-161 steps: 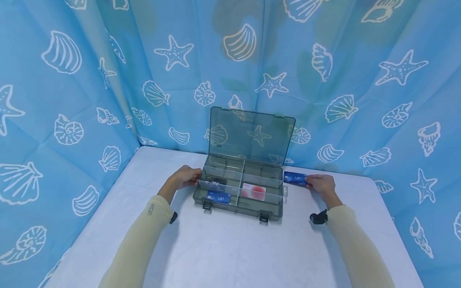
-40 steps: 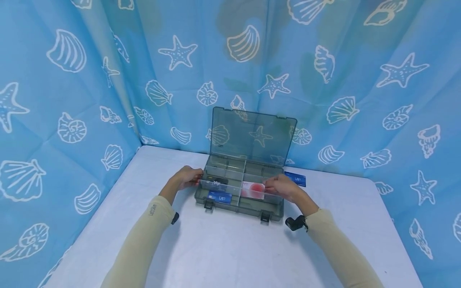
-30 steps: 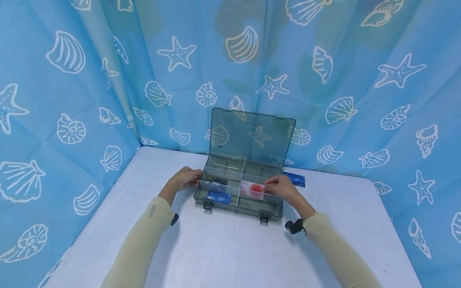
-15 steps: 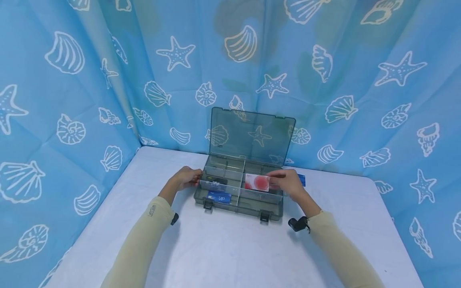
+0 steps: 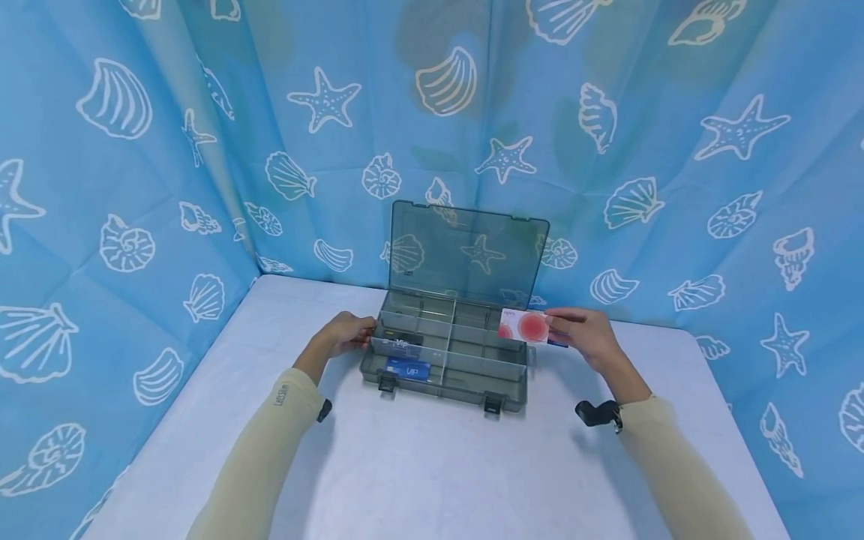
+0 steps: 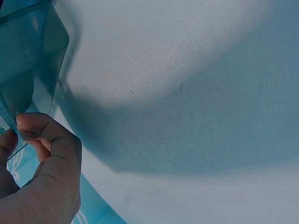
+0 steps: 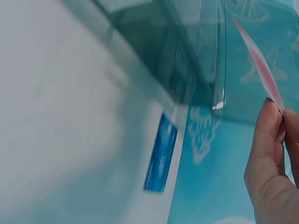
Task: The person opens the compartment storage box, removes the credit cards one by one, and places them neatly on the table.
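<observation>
My right hand [image 5: 589, 337] pinches a white card with red circles [image 5: 516, 324] between thumb and fingers. In the right wrist view the card [image 7: 261, 70] is seen nearly edge-on, raised off the table. It overlaps the right rim of a smoky, see-through compartment box [image 5: 487, 369] in the head view. At the opposite end, my left hand [image 5: 340, 330] grips the box's side wall, thumb and fingertips at its edge in the left wrist view. Inside the left compartments lie a black VIP card [image 5: 398, 340] and a blue VIP card [image 5: 408, 368].
The box's lid [image 5: 466, 251] stands raised at the back, in front of a blue seashell curtain [image 5: 607, 150]. Another blue card [image 7: 161, 156] lies on the white table [image 5: 439, 465] just right of the box, mostly covered by the right hand in the head view.
The right hand has left the blue card on the table, taken the red-and-white card from a right compartment, lifted it, and carried it rightward. The left hand has stayed at the box.
</observation>
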### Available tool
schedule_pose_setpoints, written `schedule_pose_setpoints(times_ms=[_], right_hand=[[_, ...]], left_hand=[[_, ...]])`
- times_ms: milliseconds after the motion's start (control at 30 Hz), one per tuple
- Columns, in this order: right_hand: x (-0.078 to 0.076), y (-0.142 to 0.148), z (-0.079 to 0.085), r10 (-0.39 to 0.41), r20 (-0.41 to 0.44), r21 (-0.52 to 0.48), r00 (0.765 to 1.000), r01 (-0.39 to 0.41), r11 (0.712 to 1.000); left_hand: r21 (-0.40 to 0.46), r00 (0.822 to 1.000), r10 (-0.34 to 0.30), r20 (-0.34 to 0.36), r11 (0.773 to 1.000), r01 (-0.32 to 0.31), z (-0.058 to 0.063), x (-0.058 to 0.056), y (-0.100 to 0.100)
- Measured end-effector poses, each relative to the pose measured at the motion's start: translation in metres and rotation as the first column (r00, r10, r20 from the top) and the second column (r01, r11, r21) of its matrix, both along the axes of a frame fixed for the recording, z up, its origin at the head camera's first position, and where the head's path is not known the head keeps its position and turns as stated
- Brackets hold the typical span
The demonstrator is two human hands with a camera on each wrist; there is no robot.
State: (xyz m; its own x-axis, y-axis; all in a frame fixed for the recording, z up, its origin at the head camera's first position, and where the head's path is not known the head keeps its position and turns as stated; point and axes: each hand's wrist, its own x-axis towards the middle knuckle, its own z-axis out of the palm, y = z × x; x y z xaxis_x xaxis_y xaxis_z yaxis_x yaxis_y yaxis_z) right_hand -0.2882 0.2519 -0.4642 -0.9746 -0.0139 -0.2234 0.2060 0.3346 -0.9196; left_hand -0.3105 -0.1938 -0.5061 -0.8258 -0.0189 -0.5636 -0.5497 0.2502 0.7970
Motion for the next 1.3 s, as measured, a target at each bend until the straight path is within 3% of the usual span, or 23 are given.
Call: schedule_pose_setpoints(times_ms=[267, 467, 733, 1133, 1300], right_hand=[[0.008, 0.04, -0.012, -0.057, -0.033, -0.026, 0.998, 0.056, 0.998], [0.008, 0.056, -0.032, -0.124, 0.048, -0.049, 0.991, 0.127, 0.991], [0.007, 0.063, -0.049, -0.189, 0.16, -0.102, 0.969, 0.206, 0.973], [0.005, 0.059, -0.074, -0.183, 0.153, -0.034, 0.971, 0.19, 0.981], [0.004, 0.052, -0.077, -0.186, 0.133, -0.003, 0.973, 0.188, 0.982]], left_hand=[[-0.004, 1.0, 0.004, 0.003, 1.0, -0.004, 0.002, 0.0, -0.002], [-0.003, 1.0, 0.01, -0.001, 1.0, -0.01, 0.003, 0.001, -0.002], [-0.001, 1.0, 0.009, -0.002, 1.0, -0.009, 0.004, 0.0, -0.001], [0.009, 1.0, -0.002, -0.009, 1.0, 0.002, -0.001, 0.0, -0.002], [0.007, 1.0, 0.005, -0.004, 1.0, -0.005, 0.0, 0.001, -0.001]])
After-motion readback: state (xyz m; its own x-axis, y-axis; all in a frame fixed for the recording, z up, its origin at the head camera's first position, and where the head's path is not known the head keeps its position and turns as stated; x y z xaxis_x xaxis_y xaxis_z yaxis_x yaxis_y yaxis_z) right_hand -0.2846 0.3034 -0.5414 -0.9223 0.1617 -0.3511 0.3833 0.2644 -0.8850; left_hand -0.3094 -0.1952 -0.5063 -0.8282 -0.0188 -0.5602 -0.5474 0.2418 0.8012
